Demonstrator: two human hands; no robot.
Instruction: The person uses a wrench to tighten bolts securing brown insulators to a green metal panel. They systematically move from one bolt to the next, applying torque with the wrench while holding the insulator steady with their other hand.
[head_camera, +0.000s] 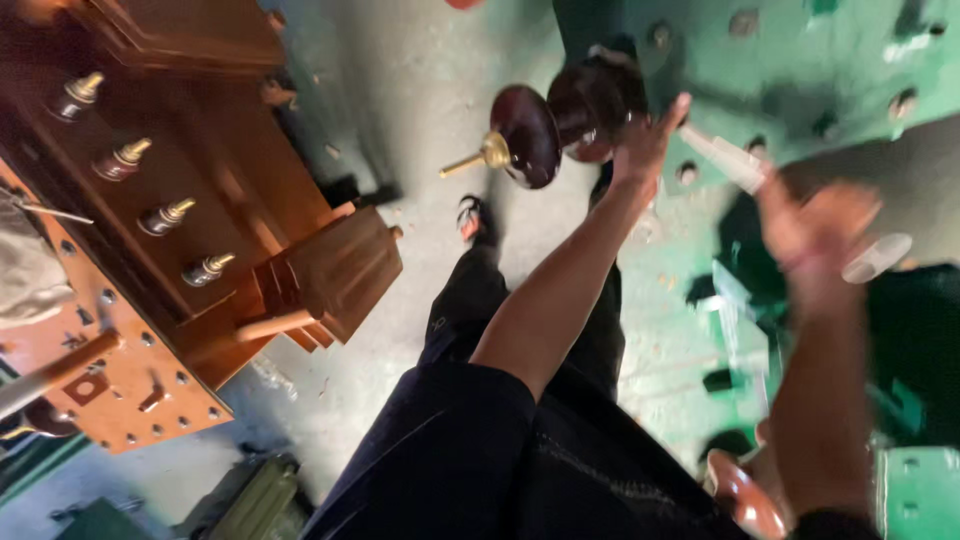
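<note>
Left hand (648, 140) is raised at arm's length, fingers spread and wrapped against a dark brown glazed ceramic insulator with wide ribbed discs and a brass stud at its tip (545, 125) — the stud points left, so the piece is held roughly sideways above the grey concrete floor (420, 90). Right hand (815, 235) is blurred by motion; it seems closed around a pale translucent tube-like piece (875, 258), though how firm that hold is I cannot tell. A second brown ceramic piece (745, 495) shows low at the right, beside the right forearm.

Further out, a green bolted metal plate (800, 70) lies behind both hands, and to the left stands a reddish-brown metal tank lid (140, 330) carrying a row of small brass-tipped bushings (165, 215).

Judging by this, the step in hand is handling the big insulator in mid-air, not yet seated on anything. A next move would call for a steady grip at its body, keeping the brittle discs away from the steel edges.
</note>
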